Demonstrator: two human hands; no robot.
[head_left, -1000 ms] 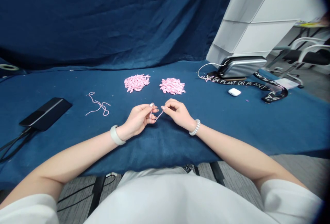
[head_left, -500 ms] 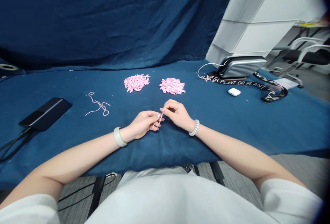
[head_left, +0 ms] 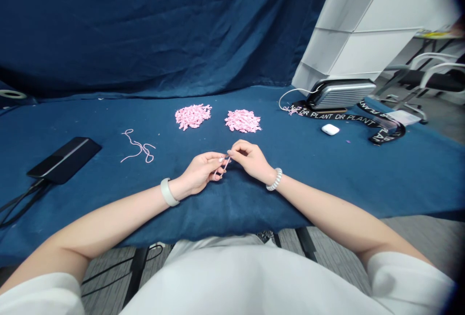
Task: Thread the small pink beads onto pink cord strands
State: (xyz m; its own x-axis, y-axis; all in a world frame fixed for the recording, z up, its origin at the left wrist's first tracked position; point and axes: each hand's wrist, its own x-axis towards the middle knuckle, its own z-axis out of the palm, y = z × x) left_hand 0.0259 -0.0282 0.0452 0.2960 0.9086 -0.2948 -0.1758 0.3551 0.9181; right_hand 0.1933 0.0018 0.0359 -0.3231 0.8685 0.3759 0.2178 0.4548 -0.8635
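Observation:
My left hand (head_left: 199, 172) and my right hand (head_left: 250, 159) meet over the blue cloth near the table's front edge. Both pinch a thin pink strip (head_left: 225, 164) held between the fingertips, the fingers of each hand curled closed round it. Two heaps of small pink pieces lie just beyond the hands, the left heap (head_left: 193, 115) and the right heap (head_left: 242, 120). A loose tangle of pink strips (head_left: 138, 147) lies to the left of my left hand.
A black phone (head_left: 64, 159) with cables lies at the left. At the back right are a silver ribbed case (head_left: 339, 93), a black printed lanyard (head_left: 363, 120), a white earbud case (head_left: 330, 129) and a white cabinet (head_left: 363, 29). A blue cloth (head_left: 145, 29) hangs behind.
My left hand slid slightly lower and right, closer to the right hand. The pink strip between them went from stretched out to short and steep.

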